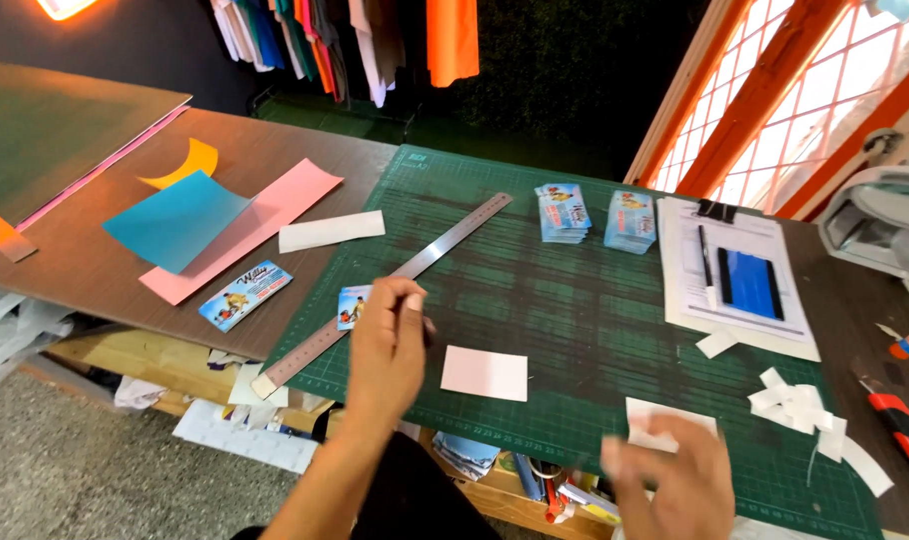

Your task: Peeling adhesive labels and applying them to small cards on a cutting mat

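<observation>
A person leans over a green cutting mat, left hand hovering above a long steel ruler and a small printed card, fingers curled; whether it grips anything cannot be told. The right hand, blurred, pinches a white paper piece at the mat's near edge. A pale pink card lies between the hands.

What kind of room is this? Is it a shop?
Probably a small print or craft workshop: a green gridded cutting mat with a long steel ruler, stacks of printed colourful cards, and bright shirts hanging on a rack behind.
</observation>
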